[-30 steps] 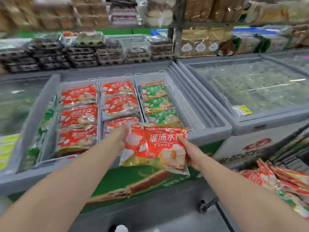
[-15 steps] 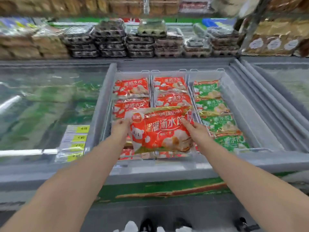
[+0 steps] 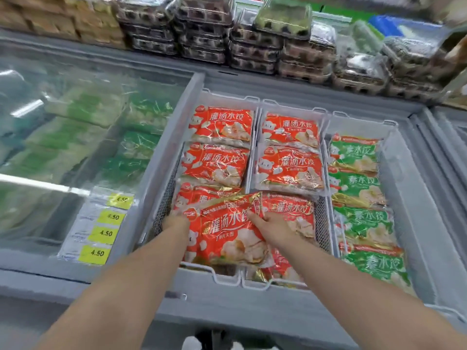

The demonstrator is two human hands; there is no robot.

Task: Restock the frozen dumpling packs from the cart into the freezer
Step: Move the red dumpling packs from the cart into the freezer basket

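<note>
A red dumpling pack [image 3: 227, 233] lies low in the near end of the left freezer basket [image 3: 199, 269], over other red packs. My left hand [image 3: 177, 223] grips its left edge; the fingers are hidden under the pack. My right hand [image 3: 267, 223] holds its upper right corner, thumb on top. Several red packs [image 3: 217, 162] fill the left and middle baskets of the open freezer [image 3: 227, 306]. Green packs [image 3: 358, 183] fill the right basket. The cart is out of view.
A shut glass lid [image 3: 75, 137] covers the freezer's left part, with yellow 4.50 price tags [image 3: 101, 233] near its front edge. Stacked clear trays of food [image 3: 252, 44] stand on the ledge behind. Another freezer's rim [image 3: 452, 137] is at the far right.
The view swung from the cart to straight above the freezer. Both hands carried the red pack forward and down into the near end of the left basket.
</note>
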